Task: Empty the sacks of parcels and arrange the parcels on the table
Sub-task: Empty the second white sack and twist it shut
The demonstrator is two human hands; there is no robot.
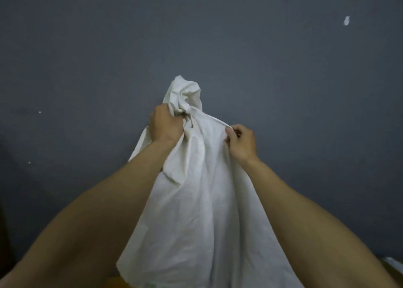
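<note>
Held up a white cloth sack (196,200) in front of a dark grey wall (283,69), with both bare forearms raised from the lower corners toward the middle of the view. Left hand (166,125): grip clenched into a fist around the gathered neck of the sack, with a crumpled bunch of fabric (185,93) sticking up above the knuckles. Right hand (241,141): grip pinched on a taut fold of cloth at the sack's upper right edge, thumb and fingertips (229,133) pressed together on the fabric, just beside and slightly lower than the left fist. Between the 2 hands, fabric stretched in a short tight ridge.

Below the hands, hung loose and long, widening toward the bottom edge of the view, creased in soft vertical folds, lower hem reaching past the left forearm (98,211). Looked slack and flat, with no clear bulge; could not tell whether any parcels were inside. No parcels seen anywhere in view.

On the wall, a small pale chip (346,20) at upper right and 2 tiny white specks (40,112) at left. At the far lower right corner, a sliver of a pale object (392,263), too little shown to identify.
</note>
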